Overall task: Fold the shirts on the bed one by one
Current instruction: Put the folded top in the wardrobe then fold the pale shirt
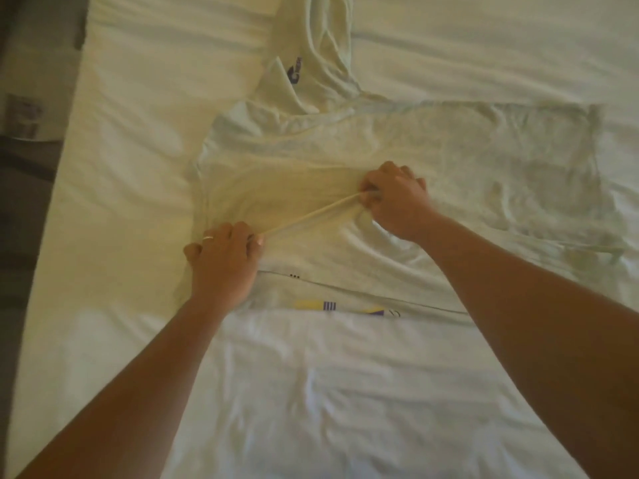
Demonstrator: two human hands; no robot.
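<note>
the bed (131, 140) carries a pale t-shirt (449, 160) spread flat across its middle, with a second shirt (311, 46) bunched toward the far edge. the right hand (394, 198) pinches a raised ridge of fabric mid-shirt; the left hand (224, 257) pinches the same ridge nearer the left edge. this looks like the first lengthwise fold; next, both pinches should carry across together.

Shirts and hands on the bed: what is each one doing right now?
Spread shirt: laid out on the bed, a fold pinched up taut between both hands.
Far shirt: crumpled, unfolded.
Left hand: pinching the fold.
Right hand: pinching the fold.
Bed: sheet wrinkled.
</note>
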